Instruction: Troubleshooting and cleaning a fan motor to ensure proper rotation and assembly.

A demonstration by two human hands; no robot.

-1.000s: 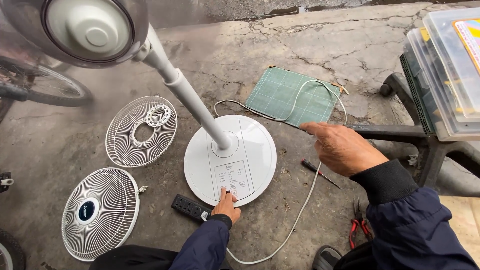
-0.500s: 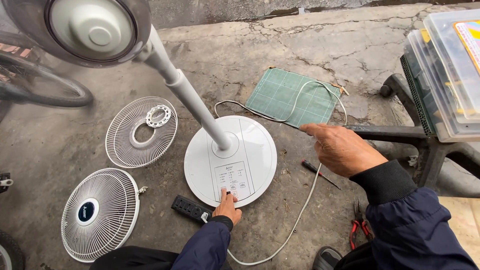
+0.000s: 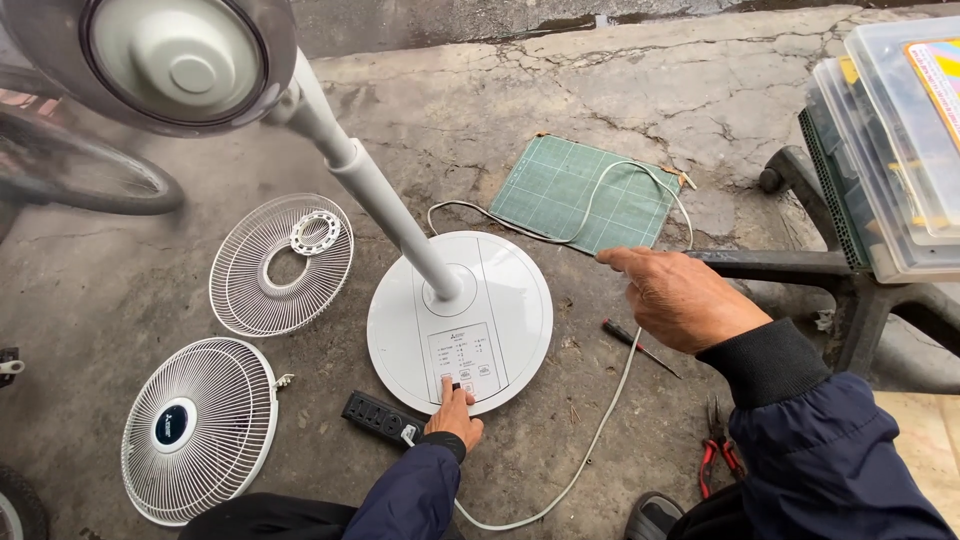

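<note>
A white pedestal fan stands on the concrete, its round base in the middle and its motor head at the top left, without grilles. My left hand rests at the base's front edge, one finger pressing a button on the control panel. My right hand hovers above the ground to the right of the base, fingers loosely apart, holding nothing. The fan's white cord runs beneath it.
Two white fan grilles lie at the left, the rear one and the front one. A black power strip lies beside my left hand. A green cutting mat, a screwdriver, red pliers and plastic boxes on a stand are at the right.
My right hand has drifted slightly left and lower. My left hand stays on the control panel.
</note>
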